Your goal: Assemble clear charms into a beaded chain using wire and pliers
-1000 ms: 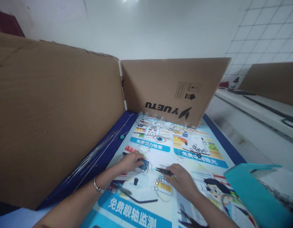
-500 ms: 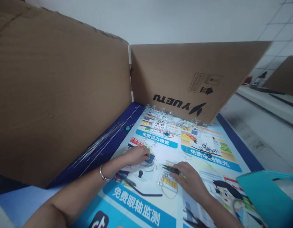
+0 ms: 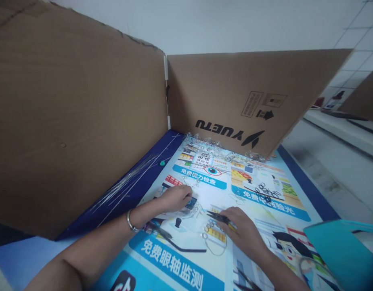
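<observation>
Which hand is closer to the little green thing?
Left. The left hand is on the near side of the green thing; the right hand is farther away, to its right.

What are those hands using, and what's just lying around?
Probably for the job:
pliers, held in the right hand
thin wire, by the left hand

Probably just lying about:
black loops
small green thing

A printed poster [image 3: 218, 199] covers most of the dark blue surface [image 3: 303, 184]; silvery wires [image 3: 122, 187] and a small green piece [image 3: 162, 163] lie left of the poster. Clear trinkets [image 3: 255, 156] line its far end, black loops [image 3: 265, 198] rest on its right half, and a beaded strand [image 3: 204, 235] lies near its middle.
</observation>
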`<move>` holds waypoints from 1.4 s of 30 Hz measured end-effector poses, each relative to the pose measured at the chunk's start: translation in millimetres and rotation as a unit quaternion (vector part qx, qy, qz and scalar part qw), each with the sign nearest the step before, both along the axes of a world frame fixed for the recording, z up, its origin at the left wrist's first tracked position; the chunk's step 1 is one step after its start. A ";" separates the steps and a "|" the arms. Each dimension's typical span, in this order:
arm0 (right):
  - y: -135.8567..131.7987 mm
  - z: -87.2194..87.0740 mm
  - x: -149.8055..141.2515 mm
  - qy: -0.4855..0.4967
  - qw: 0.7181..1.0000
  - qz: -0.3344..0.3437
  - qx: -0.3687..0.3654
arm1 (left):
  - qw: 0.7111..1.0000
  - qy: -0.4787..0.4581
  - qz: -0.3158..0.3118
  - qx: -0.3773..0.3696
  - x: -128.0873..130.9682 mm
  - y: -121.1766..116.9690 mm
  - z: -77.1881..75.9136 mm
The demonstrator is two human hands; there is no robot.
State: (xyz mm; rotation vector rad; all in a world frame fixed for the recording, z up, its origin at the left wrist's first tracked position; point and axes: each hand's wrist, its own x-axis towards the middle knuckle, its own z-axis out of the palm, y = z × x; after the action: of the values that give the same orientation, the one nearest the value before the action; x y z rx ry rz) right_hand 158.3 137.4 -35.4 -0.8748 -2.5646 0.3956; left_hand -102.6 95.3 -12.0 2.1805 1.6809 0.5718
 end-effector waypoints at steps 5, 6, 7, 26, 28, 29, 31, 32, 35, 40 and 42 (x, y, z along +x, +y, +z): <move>-0.9 -0.1 0.6 0.001 1.000 0.002 0.001 | 0.999 -0.005 -0.039 0.002 0.4 0.2 0.8; -0.6 -0.6 0.7 0.002 1.000 0.002 0.000 | 0.999 -0.013 -0.047 -0.003 -0.5 1.2 -0.3; -0.2 -1.3 0.8 0.002 1.000 0.003 -0.001 | 0.998 -0.021 -0.055 -0.010 -1.8 2.5 -1.7; 8.1 -1.0 1.5 0.058 0.998 0.002 -0.034 | 0.990 0.049 -0.126 -0.052 -11.8 -7.9 7.9; 9.1 -1.4 1.3 0.059 0.998 -0.006 -0.029 | 0.989 0.051 -0.132 -0.043 -12.0 -5.8 2.9; 9.3 -1.7 1.0 0.059 0.998 -0.011 -0.024 | 0.988 0.053 -0.136 -0.039 -12.2 -4.8 1.5; 8.6 -2.1 0.0 0.056 0.998 -0.016 -0.015 | 0.987 0.061 -0.144 -0.028 -12.5 -3.8 0.8; 7.8 -2.2 -0.7 0.053 0.998 -0.016 -0.010 | 0.987 0.064 -0.147 -0.022 -12.4 -3.9 1.3; 5.0 -2.0 -2.7 0.045 0.999 -0.016 0.008 | 0.985 0.074 -0.158 -0.002 -11.1 -5.8 4.5; 2.5 -1.6 -4.4 0.038 0.998 -0.027 0.029 | 0.981 0.096 -0.169 0.025 -7.0 -11.3 8.1; 2.5 -1.7 -4.5 0.034 0.999 -0.028 0.032 | 0.980 0.101 -0.169 0.033 -5.0 -14.2 9.1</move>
State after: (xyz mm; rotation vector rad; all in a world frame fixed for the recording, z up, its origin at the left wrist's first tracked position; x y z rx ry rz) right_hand 153.8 139.9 -37.1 -0.8925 -2.4717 0.3188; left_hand -107.5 81.1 -2.9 2.5709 1.3462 0.3266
